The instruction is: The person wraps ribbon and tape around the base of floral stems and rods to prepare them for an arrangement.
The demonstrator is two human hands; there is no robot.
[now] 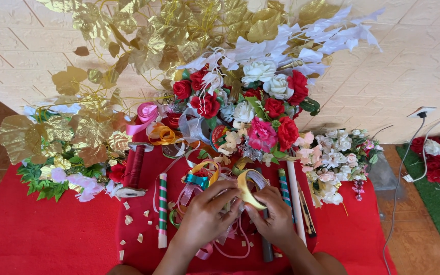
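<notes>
Red cloth (52, 229) is spread below a pale brick-patterned wall. Over it, a pale yellow ribbon (248, 186), curled into a glossy loop, is pinched between the left hand (207, 214) and right hand (276, 216), both closed on it.

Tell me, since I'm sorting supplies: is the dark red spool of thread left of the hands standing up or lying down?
Lying down. The dark red spool rests on its side on the red cloth, its long axis running away from the camera.
</notes>
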